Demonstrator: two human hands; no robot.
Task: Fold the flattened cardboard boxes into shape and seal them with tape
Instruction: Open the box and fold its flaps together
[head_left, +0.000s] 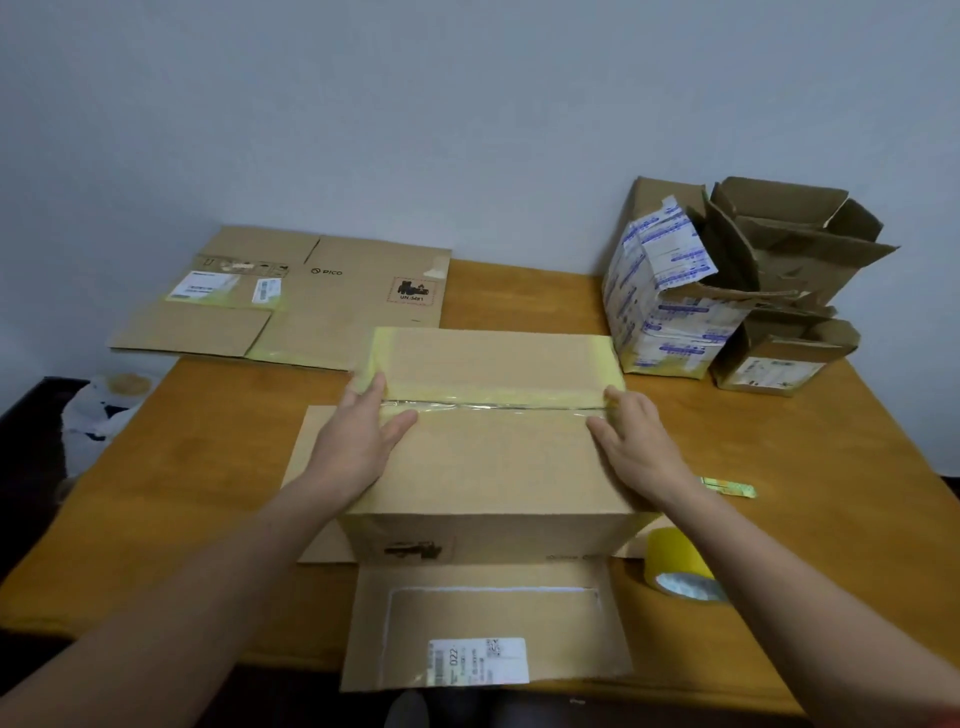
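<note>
Low in the frame, a label-bearing flap (483, 623) of the cardboard box (483, 467) overhangs the near edge of the wooden surface (208, 493), which stands against a plain pale wall (467, 104). A flattened box (311, 306) lies at upper left, opened boxes (675, 312) stand at upper right, and a yellow tape roll (680, 571) lies at lower right, near the cardboard box. At centre, the box's top flaps are closed under a tape strip (498, 405). The left hand (358, 441) and right hand (639, 447) lie flat on top, fingers (370, 387) nearly straight, pressing the strip's two ends and gripping nothing.
</note>
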